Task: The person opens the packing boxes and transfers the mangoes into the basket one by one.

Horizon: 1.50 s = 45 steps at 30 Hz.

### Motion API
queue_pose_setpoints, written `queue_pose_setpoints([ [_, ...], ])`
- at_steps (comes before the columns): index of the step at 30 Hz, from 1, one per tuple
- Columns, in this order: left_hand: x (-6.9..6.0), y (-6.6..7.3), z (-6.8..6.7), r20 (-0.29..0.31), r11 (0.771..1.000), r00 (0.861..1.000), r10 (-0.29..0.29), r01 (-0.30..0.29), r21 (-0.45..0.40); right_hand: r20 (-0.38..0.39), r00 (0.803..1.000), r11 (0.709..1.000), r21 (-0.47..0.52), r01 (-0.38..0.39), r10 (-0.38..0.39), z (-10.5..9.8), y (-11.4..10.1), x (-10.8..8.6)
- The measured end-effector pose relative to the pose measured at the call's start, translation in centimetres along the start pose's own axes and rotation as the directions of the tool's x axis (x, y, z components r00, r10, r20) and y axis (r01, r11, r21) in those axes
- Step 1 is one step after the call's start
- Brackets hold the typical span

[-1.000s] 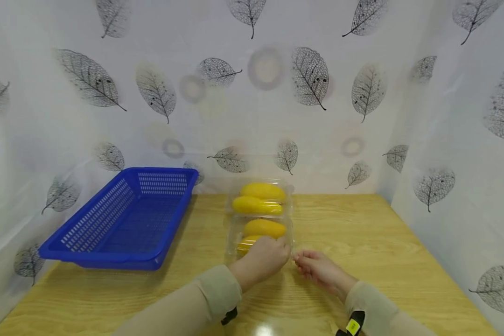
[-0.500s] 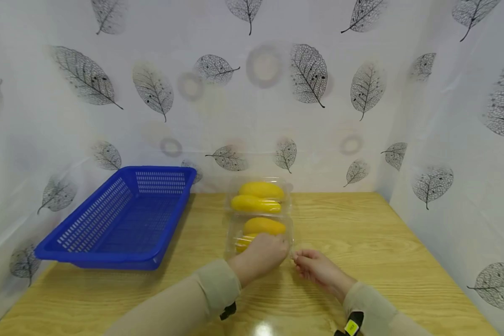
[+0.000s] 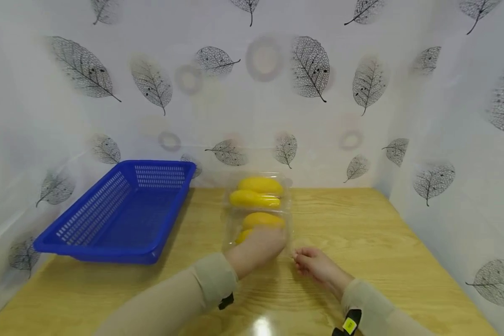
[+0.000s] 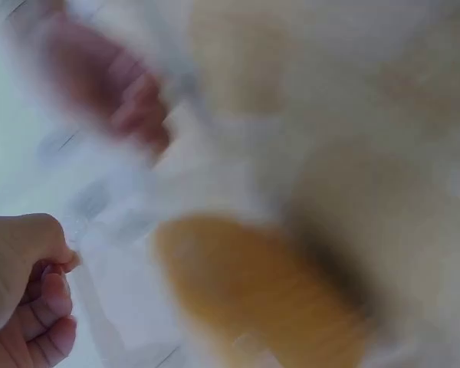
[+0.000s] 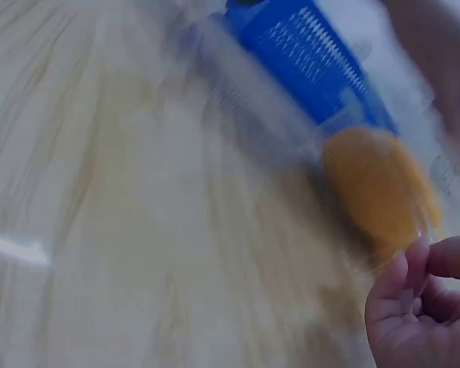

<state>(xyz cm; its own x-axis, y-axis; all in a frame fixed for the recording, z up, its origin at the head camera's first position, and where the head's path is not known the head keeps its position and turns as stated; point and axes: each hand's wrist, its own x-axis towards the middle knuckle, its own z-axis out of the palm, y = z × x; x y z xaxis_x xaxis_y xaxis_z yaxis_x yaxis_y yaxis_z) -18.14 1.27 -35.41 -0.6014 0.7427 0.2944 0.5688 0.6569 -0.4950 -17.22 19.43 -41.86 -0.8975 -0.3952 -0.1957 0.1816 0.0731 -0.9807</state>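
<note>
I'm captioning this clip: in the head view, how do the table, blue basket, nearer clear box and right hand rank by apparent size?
Largest to smallest:
Table
Blue basket
Nearer clear box, partly hidden
Right hand

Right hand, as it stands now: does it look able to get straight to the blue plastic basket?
Probably not: the right hand pinches the corner of the near clear container, and the left hand and sleeved forearm lie across the straight way to the blue plastic basket.
</note>
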Motion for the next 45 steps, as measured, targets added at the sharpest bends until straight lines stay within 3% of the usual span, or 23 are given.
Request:
queue_pose_setpoints([
  [3, 0.9, -1.0, -1.0, -0.016, 1.000, 1.000, -0.021, 0.021, -0.012, -0.018, 1.000, 0.999, -0.042, 0.000, 0.000, 0.0, -0.2, -0.1],
  [5, 1.2, -1.5, -1.4, -0.008, 0.999, 1.000, -0.001, 0.001, -0.035, -0.010, 1.000, 0.998, -0.062, 0.003, -0.003, 0.0, -0.4, -0.1],
  [9, 1.0, -2.0, -1.5, 0.018, 0.998, 1.000, 0.022, -0.021, -0.059, 0.017, 1.000, 0.997, -0.079, -0.018, 0.019, 0.0, -0.6, 0.0],
  [13, 0.5, -2.4, -1.2, -0.079, 0.997, 0.997, -0.012, 0.006, -0.071, 0.012, 0.999, 0.997, -0.066, -0.044, 0.045, 0.0, -0.3, 0.1],
  [18, 0.7, -3.3, -0.6, -0.228, 0.996, 0.972, -0.055, 0.036, -0.088, 0.020, 0.999, 0.998, -0.047, -0.041, 0.041, -0.1, 0.0, 0.3],
  [24, 0.5, -4.9, 0.1, -0.276, 0.994, 0.959, -0.065, 0.039, -0.101, 0.027, 0.997, 0.997, -0.046, -0.066, 0.068, -0.3, 0.1, 0.1],
  [32, -0.6, -8.0, 1.3, -0.267, 0.993, 0.957, -0.114, 0.106, -0.044, 0.007, 0.997, 0.995, -0.063, -0.076, 0.077, -0.5, -0.1, 0.2],
  [36, -1.2, -9.0, 2.0, -0.211, 0.990, 0.968, -0.136, 0.125, -0.061, 0.011, 0.997, 0.995, -0.066, -0.080, 0.081, -0.6, -0.1, 0.0],
  [39, -1.5, -9.7, 2.3, -0.155, 0.983, 0.971, -0.181, 0.173, -0.065, 0.004, 0.997, 0.995, -0.065, -0.072, 0.073, -0.6, -0.1, -0.1],
  [45, -2.2, -10.6, 3.0, -0.074, 0.955, 0.954, -0.292, 0.286, -0.078, 0.007, 0.999, 0.997, -0.058, -0.045, 0.046, -0.6, -0.1, -0.5],
])
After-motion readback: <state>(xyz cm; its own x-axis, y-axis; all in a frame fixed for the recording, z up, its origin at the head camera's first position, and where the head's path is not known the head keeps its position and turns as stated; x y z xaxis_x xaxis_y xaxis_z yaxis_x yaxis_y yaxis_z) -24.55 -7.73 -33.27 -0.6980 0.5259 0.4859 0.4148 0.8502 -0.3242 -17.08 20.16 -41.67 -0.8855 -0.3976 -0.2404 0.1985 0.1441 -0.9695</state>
